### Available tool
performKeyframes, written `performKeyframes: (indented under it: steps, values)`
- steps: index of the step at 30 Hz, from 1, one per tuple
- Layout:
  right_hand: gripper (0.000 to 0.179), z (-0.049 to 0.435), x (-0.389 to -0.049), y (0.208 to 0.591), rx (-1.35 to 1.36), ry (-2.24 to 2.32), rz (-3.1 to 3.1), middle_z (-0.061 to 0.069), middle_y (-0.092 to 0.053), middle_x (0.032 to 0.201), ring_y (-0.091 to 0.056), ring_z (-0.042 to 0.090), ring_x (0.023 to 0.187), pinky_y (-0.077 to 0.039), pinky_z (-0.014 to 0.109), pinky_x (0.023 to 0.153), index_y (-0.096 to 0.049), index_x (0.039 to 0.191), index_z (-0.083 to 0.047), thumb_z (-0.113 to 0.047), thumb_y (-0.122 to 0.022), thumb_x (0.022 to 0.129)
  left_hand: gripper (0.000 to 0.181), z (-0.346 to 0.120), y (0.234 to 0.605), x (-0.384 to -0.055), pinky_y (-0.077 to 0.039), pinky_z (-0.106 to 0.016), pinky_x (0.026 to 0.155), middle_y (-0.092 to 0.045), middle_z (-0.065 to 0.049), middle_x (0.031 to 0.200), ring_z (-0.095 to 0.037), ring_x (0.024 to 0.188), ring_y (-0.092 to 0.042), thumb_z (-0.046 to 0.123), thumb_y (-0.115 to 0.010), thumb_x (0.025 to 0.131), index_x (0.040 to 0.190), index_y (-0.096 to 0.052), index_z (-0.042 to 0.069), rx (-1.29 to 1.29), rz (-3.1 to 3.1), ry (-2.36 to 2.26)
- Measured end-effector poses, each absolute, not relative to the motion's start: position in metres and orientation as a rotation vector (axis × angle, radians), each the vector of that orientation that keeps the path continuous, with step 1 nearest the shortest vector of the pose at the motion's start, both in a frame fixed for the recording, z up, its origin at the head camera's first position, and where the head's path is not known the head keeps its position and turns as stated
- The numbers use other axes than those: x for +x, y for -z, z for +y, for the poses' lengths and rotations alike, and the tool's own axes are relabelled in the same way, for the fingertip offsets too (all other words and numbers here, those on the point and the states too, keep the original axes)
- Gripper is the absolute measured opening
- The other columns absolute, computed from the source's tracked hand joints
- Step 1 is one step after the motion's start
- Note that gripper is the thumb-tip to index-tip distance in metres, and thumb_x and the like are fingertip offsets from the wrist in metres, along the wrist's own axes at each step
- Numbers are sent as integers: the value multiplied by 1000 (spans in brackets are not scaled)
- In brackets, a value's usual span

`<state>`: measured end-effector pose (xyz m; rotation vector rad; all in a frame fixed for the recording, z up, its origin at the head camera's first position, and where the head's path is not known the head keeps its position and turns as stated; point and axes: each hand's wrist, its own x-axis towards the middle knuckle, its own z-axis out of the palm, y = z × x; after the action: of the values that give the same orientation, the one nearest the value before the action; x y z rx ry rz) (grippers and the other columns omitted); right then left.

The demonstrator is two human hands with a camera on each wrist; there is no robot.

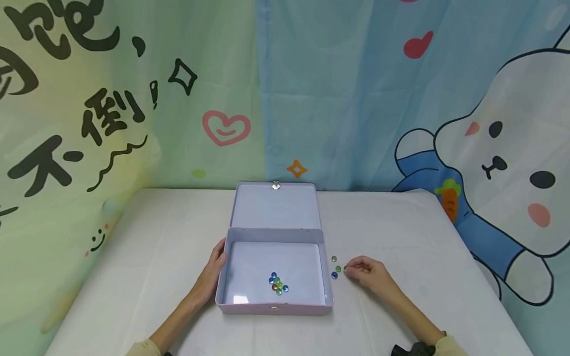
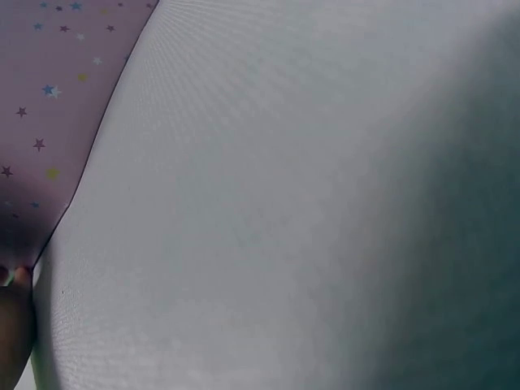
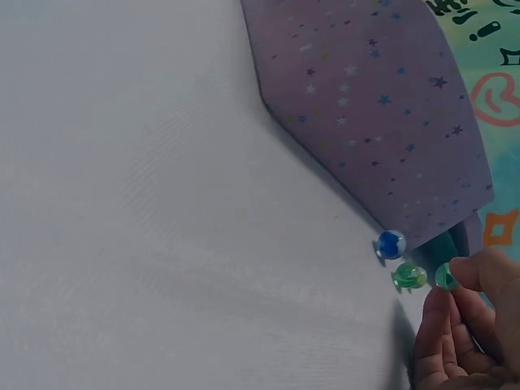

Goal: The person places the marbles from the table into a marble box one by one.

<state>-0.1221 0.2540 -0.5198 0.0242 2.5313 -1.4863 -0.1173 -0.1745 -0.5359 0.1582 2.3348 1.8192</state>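
Pinching a green marble (image 3: 444,277) between thumb and fingertip of the right hand (image 1: 367,273), just right of an open box (image 1: 249,309) with a cluster of marbles (image 1: 277,281) inside; near two more green marbles (image 1: 338,269) and a blue marble (image 1: 334,275) on the white table (image 1: 392,227); touching the box's left wall with the left hand (image 1: 208,279); cannot tell whether with curled fingers.

Pastel curtain (image 1: 311,74) — black lettering (image 1: 44,165), red heart (image 1: 417,45), cartoon animal (image 1: 512,143), orange carrot (image 1: 450,203)
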Motion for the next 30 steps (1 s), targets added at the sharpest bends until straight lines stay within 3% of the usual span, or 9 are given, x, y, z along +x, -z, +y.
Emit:
performKeyframes:
  steps: [8,15,23,30]
  values:
    - [34,251,-131,492,63,1660,2350,13,-70,102,-66,9,89,-54,21,81,-61,110,6,-21,-68,91,52,-174,537,-117,-14,-63,116,-17,-8,163,-36,149,-18,39,-23,105,155,-15,27,152,2336,-1820]
    - [35,231,-145,456,-88,1632,2358,14,-67,108,-64,16,93,-53,23,85,-62,112,-2,-30,-67,92,52,-175,537,-117,-14,-63,116,-16,-8,163,-36,149,-17,39,-23,105,155,-14,27,151,2337,-1817]
    - [24,167,-165,418,-448,1494,2356,9,-68,100,-62,18,88,-53,20,77,-66,106,-6,-24,-69,90,51,-177,537,-117,-15,-65,114,-16,-8,163,-38,149,-18,37,-22,105,155,-14,27,167,2311,-1840]
    - [14,108,-177,422,-786,1356,2326,7,-68,92,-57,13,80,-50,19,71,-69,98,-7,-17,-70,88,50,-174,536,-117,-17,-62,115,-18,-7,163,-35,149,-19,37,-23,106,154,-16,27,166,2321,-1842]
